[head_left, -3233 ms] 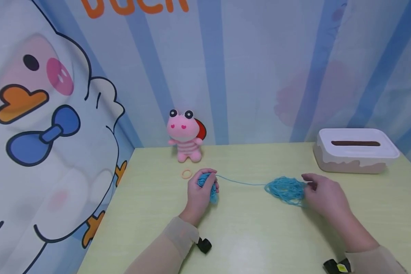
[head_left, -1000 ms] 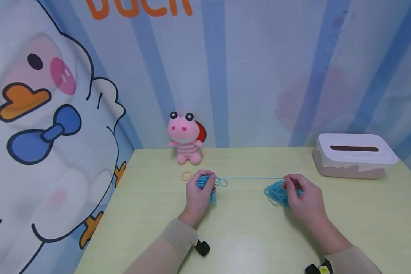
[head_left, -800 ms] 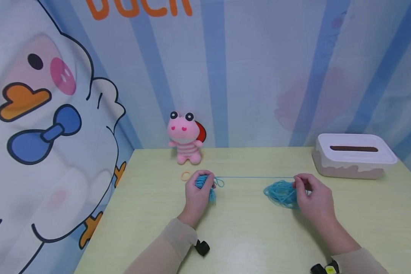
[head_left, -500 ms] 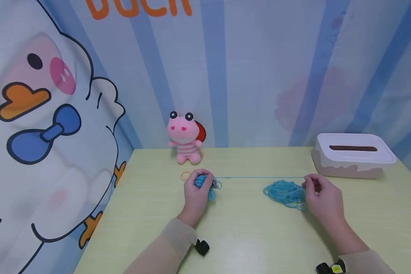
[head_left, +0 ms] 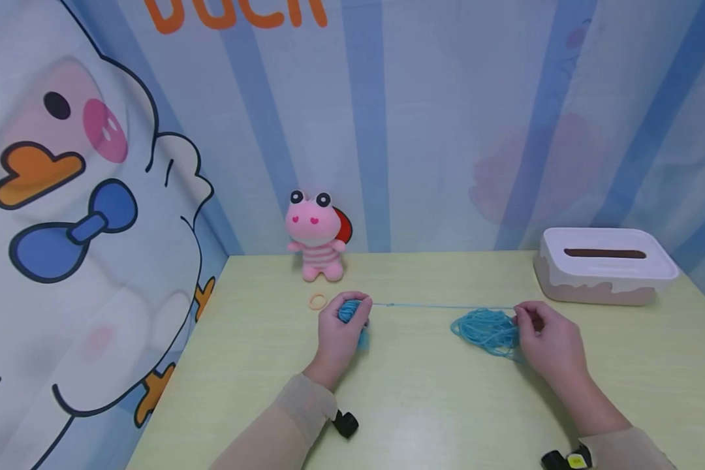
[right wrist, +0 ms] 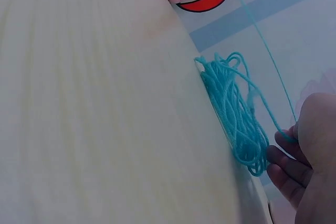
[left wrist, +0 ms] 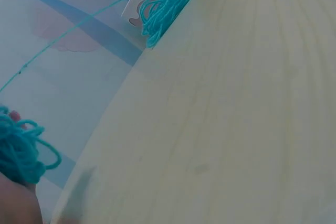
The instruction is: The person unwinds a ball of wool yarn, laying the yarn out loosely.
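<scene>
My left hand (head_left: 336, 336) grips a small wound bundle of blue yarn (head_left: 348, 311); in the left wrist view, loose loops of that yarn bundle (left wrist: 18, 150) stick out past the fingers. From it a single yarn strand (head_left: 440, 305) runs nearly straight across to my right hand (head_left: 555, 343), which pinches it between thumb and index finger. A small knot shows on the strand near the left hand. Below the strand, a loose heap of the same yarn (head_left: 486, 331) lies on the table, close by the right hand's lower fingers, as the right wrist view shows.
A pink plush toy (head_left: 316, 238) stands at the table's back edge. In front of it lies a small orange ring (head_left: 317, 301), just left of the left hand. At the back right sits a white and brown tissue box (head_left: 605, 267). A printed curtain (head_left: 435, 130) hangs behind the table (head_left: 423, 391).
The right hand went from the heap's right end to pinching the strand, then drew it rightward and tight. A loop beside the left hand has gone. Lately the right hand shifted slightly left.
</scene>
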A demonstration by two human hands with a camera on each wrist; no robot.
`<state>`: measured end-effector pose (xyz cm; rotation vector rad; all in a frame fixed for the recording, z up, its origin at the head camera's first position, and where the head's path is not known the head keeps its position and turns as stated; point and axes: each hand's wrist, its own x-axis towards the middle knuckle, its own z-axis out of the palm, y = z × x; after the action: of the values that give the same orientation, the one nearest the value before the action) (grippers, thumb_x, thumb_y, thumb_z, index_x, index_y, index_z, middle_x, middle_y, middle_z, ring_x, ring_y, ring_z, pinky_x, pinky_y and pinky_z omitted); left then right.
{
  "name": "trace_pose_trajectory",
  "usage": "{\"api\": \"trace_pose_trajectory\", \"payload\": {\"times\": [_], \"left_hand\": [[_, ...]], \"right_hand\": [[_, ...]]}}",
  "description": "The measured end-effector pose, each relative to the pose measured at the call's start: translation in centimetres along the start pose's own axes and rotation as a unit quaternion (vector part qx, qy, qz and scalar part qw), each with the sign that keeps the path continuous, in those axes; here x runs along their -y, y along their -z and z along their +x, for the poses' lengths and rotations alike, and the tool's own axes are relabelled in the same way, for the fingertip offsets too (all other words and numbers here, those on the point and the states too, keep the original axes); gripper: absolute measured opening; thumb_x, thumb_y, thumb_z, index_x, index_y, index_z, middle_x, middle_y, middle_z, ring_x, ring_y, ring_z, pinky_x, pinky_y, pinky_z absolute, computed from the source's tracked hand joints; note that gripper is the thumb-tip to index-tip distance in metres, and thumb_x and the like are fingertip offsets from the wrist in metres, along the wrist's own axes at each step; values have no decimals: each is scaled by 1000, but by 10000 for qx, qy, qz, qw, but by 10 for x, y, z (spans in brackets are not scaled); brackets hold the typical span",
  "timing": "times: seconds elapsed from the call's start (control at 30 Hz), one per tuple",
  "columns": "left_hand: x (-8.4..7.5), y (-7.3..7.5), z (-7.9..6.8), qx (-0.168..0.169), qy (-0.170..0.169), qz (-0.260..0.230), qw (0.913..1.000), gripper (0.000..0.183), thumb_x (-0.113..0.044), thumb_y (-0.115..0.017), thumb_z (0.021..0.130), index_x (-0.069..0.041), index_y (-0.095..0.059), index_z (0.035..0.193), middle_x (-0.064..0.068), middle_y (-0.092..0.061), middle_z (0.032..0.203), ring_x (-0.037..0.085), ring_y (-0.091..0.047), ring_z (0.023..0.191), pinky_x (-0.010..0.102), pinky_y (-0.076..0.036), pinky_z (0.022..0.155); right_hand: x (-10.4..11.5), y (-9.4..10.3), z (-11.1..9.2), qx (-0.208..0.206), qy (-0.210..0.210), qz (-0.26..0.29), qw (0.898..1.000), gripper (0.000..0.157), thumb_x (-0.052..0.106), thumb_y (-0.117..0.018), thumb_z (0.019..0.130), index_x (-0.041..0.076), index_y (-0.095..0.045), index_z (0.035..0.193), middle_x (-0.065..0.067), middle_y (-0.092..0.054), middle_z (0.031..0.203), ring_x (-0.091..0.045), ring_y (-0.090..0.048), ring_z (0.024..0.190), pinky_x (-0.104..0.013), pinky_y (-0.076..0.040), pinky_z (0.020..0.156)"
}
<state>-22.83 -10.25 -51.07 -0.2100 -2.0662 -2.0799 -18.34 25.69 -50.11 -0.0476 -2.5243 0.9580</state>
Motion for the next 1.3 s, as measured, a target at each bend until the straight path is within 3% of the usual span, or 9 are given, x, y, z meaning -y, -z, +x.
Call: {"api": "trace_pose_trajectory", "payload": {"times": [0.2, 0.4, 0.5, 0.6, 0.7, 0.83, 1.03, 1.17, 1.3], "left_hand": [[1, 1, 0, 180, 128, -280, 9994, 30, -16, -76, 105, 6, -69, 124, 28, -71, 96, 13, -74, 73, 24, -67, 76], [0, 1, 1, 6, 3, -510, 9987, 32, -23, -77, 106, 5, -72, 121, 15, -71, 90, 13, -64, 63, 23, -61, 62], [0, 1, 1, 8, -87, -526, 9986, 28, -23, -76, 106, 2, -72, 117, 6, -72, 86, 12, -64, 62, 23, -62, 62], [0, 1, 0, 127, -156, -493, 9986, 20, -19, -75, 107, 0, -72, 113, 0, -68, 78, 12, -65, 62, 24, -62, 62], [-1, -1, 0, 296, -115, -542, 9980, 18, -15, -72, 107, 2, -70, 115, -1, -67, 76, 12, -66, 61, 24, -62, 61], [-3, -2, -1, 501, -2, -603, 9969, 19, -12, -71, 108, 4, -68, 117, 1, -67, 75, 12, -66, 62, 24, -62, 62], [-1, -1, -1, 662, 58, -613, 9959, 26, -12, -70, 108, 10, -66, 120, 2, -67, 75, 12, -66, 61, 25, -62, 61], [0, -1, -1, 753, 33, -654, 9950, 31, -13, -68, 109, 15, -63, 122, 2, -66, 75, 11, -65, 62, 24, -61, 61], [-3, 0, -2, 943, 44, -678, 9932, 34, -13, -66, 111, 18, -61, 124, 0, -66, 76, 11, -64, 63, 23, -61, 64]], "right_hand": [[1, 2, 0, 66, -265, -96, 9996, 24, 21, -62, 111, 1, -75, 116, -14, -81, 98, -18, -64, 82, -16, -45, 66], [2, 6, 0, 39, -363, -218, 9991, 25, 20, -63, 110, -1, -76, 116, -17, -80, 98, -26, -67, 83, -22, -48, 66], [2, 6, -1, 353, -282, -315, 9985, 25, 19, -66, 109, -2, -77, 118, -21, -80, 104, -32, -70, 89, -39, -61, 77], [0, 6, -1, 818, -200, -414, 9956, 26, 18, -70, 108, -3, -78, 121, -26, -77, 112, -39, -71, 97, -58, -63, 86], [-1, 5, -1, 978, -99, -464, 9941, 25, 17, -73, 106, -3, -79, 119, -26, -75, 112, -37, -69, 96, -52, -62, 81], [7, 0, -2, 537, 147, -306, 9980, 21, 13, -74, 102, -1, -80, 116, -24, -73, 111, -36, -67, 95, -45, -53, 78], [44, -19, -4, 0, 1267, 270, 9916, 23, 6, -74, 99, 0, -77, 121, -21, -76, 118, -43, -72, 111, -61, -57, 96], [78, -43, -10, 678, 2009, 389, 9765, 34, 11, -75, 102, 3, -73, 135, -15, -78, 131, -38, -76, 121, -58, -63, 102], [109, -69, -13, 1602, 2024, 398, 9653, 45, 22, -71, 108, 6, -65, 150, -11, -74, 145, -36, -70, 136, -56, -60, 111]]}}
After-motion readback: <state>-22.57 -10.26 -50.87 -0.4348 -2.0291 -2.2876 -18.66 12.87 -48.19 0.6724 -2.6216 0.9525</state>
